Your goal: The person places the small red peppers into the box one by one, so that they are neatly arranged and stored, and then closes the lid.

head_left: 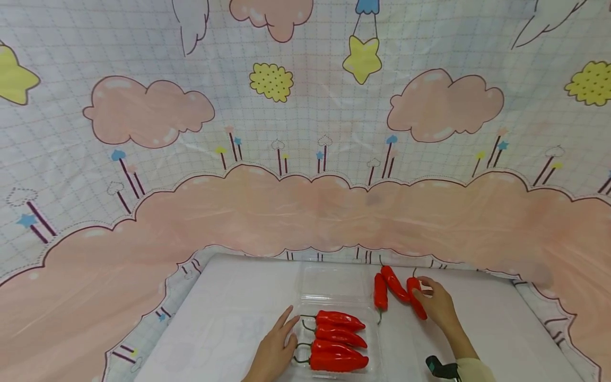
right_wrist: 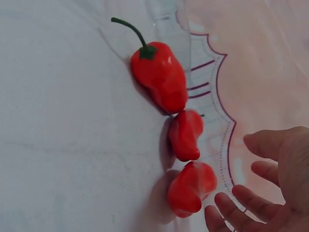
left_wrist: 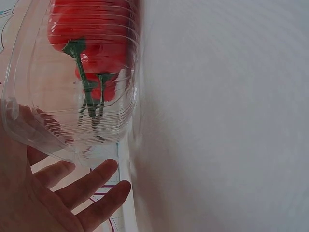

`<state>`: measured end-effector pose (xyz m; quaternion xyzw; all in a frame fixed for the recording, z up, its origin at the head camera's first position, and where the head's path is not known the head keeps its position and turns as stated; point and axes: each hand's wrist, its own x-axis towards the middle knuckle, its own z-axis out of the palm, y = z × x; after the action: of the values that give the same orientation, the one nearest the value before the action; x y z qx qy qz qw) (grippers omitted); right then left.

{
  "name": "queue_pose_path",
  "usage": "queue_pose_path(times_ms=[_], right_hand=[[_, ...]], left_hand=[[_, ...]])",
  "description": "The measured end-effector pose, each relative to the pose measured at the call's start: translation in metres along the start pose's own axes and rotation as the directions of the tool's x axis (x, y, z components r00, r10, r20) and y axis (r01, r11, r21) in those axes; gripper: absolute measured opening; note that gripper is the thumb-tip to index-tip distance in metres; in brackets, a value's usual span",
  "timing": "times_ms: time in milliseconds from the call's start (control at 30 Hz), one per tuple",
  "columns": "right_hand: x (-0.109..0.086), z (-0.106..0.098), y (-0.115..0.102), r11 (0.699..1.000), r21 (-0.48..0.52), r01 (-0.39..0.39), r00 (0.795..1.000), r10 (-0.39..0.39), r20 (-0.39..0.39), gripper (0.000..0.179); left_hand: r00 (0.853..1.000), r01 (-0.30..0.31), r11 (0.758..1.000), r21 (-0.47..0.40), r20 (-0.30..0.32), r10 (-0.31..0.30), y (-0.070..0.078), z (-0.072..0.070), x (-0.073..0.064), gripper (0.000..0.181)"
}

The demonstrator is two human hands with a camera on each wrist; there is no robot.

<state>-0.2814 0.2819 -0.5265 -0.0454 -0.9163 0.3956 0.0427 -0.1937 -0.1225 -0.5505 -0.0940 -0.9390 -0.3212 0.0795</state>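
Beside the left hand [head_left: 273, 347] I guide from afar, fingers apart, a clear hinged container [head_left: 336, 286] holds four red peppers [head_left: 334, 348], while at my right hand [head_left: 438, 302], thumb and fingers parted, lies a loose pepper [head_left: 418, 309], a grasping step, I judge, calling for a gentle pinch.

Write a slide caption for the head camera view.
Four red peppers in a clear container by the left hand; three loose peppers near the right hand.
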Motion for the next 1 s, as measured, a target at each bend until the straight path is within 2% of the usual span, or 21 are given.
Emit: queue_pose_path(times_ms=[200,667,1000], right_hand=[[0.005,0.006,0.008,1.000,-0.006,-0.023,1.000,0.024,0.013,0.062],[0.015,0.011,0.018,0.995,-0.033,-0.099,0.993,0.101,0.068,0.065],[0.020,0.011,0.020,0.994,-0.062,-0.094,0.992,0.098,0.074,0.066]], left_hand=[[1.000,0.006,1.000,0.001,0.002,-0.006,0.000,0.000,0.001,0.039],[1.000,0.007,1.000,0.000,0.017,-0.007,-0.001,0.001,0.000,0.039],[1.000,0.001,1.000,0.004,0.001,-0.001,0.002,0.000,0.000,0.039]])
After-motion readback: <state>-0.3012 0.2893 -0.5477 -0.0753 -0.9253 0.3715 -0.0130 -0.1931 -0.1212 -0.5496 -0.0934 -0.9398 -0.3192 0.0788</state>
